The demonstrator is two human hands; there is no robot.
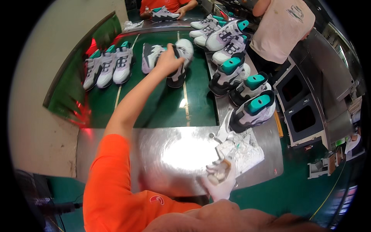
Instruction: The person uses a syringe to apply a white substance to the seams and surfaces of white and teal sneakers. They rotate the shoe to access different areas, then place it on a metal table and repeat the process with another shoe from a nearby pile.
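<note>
My left arm stretches forward over the green conveyor belt (154, 104). The bare left hand (170, 62) is closed on a white, grey and black sneaker (184, 52), which it holds by the ankle opening. Just left of it is another white and lilac sneaker (148, 58), partly behind the hand. My right hand (221, 178), in a white glove, is near the steel table's front edge, palm up with its fingers curled. Something pale seems to lie in it, too unclear to name. Beside it is a crumpled white cloth or paper (247, 150).
Three sneakers (106, 69) stand in a row on the belt's left. Several more, some with teal inserts (255, 81), line the steel ledge at right. Across the belt a person in orange holds a sneaker (164, 14). Another person (284, 27) stands at back right near dark machinery.
</note>
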